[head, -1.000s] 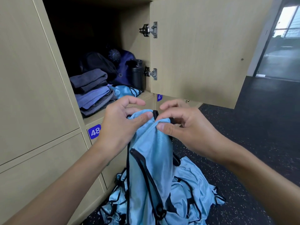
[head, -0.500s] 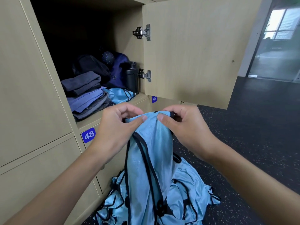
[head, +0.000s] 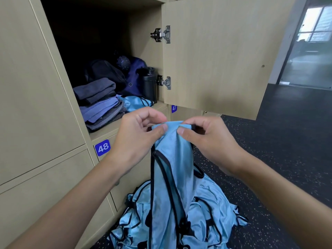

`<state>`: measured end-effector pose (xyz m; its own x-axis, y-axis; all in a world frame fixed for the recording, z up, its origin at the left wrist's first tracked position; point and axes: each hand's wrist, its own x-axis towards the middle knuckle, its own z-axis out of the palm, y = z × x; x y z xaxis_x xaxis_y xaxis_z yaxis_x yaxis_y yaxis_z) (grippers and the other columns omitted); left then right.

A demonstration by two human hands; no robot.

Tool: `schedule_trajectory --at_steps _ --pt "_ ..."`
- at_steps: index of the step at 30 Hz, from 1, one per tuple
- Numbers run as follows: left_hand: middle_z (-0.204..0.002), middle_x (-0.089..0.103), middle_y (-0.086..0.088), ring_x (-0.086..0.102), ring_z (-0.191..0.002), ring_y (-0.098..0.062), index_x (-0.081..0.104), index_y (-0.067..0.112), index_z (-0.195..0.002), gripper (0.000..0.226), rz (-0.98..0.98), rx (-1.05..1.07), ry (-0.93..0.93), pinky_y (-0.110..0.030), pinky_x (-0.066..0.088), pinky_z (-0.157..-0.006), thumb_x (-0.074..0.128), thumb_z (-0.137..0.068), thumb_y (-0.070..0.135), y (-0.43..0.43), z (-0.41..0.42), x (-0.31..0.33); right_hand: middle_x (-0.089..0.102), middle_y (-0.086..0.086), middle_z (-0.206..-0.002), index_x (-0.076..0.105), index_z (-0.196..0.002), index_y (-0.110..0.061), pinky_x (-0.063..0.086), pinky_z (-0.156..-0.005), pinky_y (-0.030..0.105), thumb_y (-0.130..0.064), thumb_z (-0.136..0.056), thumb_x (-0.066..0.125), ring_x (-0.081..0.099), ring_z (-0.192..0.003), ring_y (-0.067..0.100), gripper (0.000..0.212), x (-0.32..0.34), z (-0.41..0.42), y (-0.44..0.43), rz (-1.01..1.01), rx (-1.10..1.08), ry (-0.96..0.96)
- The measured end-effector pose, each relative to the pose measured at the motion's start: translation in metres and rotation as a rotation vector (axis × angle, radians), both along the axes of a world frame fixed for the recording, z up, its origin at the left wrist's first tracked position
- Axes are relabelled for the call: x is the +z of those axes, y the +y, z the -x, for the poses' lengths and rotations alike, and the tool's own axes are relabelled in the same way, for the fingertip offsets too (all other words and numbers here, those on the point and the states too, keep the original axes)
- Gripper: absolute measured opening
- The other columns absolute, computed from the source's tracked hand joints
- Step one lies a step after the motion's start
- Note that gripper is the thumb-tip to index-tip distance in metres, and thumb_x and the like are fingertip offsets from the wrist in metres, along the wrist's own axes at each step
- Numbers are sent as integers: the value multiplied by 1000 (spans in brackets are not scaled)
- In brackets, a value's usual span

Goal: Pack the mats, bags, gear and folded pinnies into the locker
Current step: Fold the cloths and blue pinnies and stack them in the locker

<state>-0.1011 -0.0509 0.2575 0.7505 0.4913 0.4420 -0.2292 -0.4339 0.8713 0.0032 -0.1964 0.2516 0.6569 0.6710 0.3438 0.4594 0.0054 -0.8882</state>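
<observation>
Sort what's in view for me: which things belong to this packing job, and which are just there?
Job:
left hand
right hand
held pinny
pinny pile on floor
open locker
folded stack inside
bags
black bottle

Just there:
locker 48 label
window

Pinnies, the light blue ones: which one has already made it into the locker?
The folded pinnie on the locker shelf, beside the black bottle. Another hangs pinched in both hands; the rest lie heaped on the floor.
</observation>
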Motion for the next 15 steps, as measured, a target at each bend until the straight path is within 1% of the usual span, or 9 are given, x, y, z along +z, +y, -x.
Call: schedule_trajectory --at_steps 2,3,5,7,8,10,11,13,15 --pt "-71 68 2 55 -66 -15 74 17 -75 28 -48 30 54 -26 46 -65 64 -89 -5 3 0 0 59 8 -71 71 -81 -13 41 -59 30 -16 -91 68 47 -62 13 12 1 -1 1 -45 -69 15" --pt "-70 67 1 52 -66 -17 76 18 -75 26 -42 31 79 -28 43 -66 63 -89 1 4 1 1 59 10 -71 71 -79 -13 40 -59 29 -16 -91 68 47 -62 13 13 2 -1 1 -70 -91 20" --pt "-72 69 -3 53 -69 -16 78 24 -83 10 2 -48 90 -32 44 -71 69 -82 27 4 4 4 62 15 -72 71 -77 -14 41 -61 30 -16 -91 69 50 -63 13 14 4 -1 -1 -108 -109 28" --pt "-84 72 -10 59 -71 -15 76 28 -87 29 -45 -95 116 -35 50 -73 76 -67 48 0 8 4 62 11 -72 71 -77 -14 41 -61 29 -16 -91 69 50 -63 12 14 7 -1 -1 -120 -113 26" --pt "-86 73 -10 62 -71 -15 74 27 -86 30 -87 -88 118 -34 53 -73 80 -64 47 -1 8 4 60 9 -71 71 -78 -12 40 -61 28 -16 -91 68 48 -62 11 14 9 -2 -1 -122 -120 21" --pt "-80 74 -6 64 -70 -13 72 23 -80 16 -133 -32 55 -34 55 -72 86 -72 25 -3 5 9 54 6 -69 69 -80 -6 37 -59 28 -16 -91 68 44 -60 11 15 16 -3 1 -130 -138 2" --pt "-75 73 -4 63 -68 -13 71 22 -77 14 -125 2 -5 -33 54 -70 83 -77 14 -2 3 14 53 7 -69 68 -81 -3 37 -59 29 -16 -91 68 43 -60 13 17 23 -3 3 -145 -141 -11" --pt "-67 69 1 59 -63 -10 70 21 -75 20 -97 52 -144 -28 49 -63 77 -82 3 0 -1 31 54 14 -70 65 -83 2 39 -62 33 -17 -90 70 45 -64 16 21 40 -1 4 -215 -129 -31" --pt "-65 68 8 59 -59 -5 71 18 -76 20 -39 36 -297 -20 48 -60 74 -85 1 4 -1 50 62 24 -77 65 -84 1 48 -64 43 -18 -89 71 53 -67 20 21 57 2 3 -286 -115 -64"
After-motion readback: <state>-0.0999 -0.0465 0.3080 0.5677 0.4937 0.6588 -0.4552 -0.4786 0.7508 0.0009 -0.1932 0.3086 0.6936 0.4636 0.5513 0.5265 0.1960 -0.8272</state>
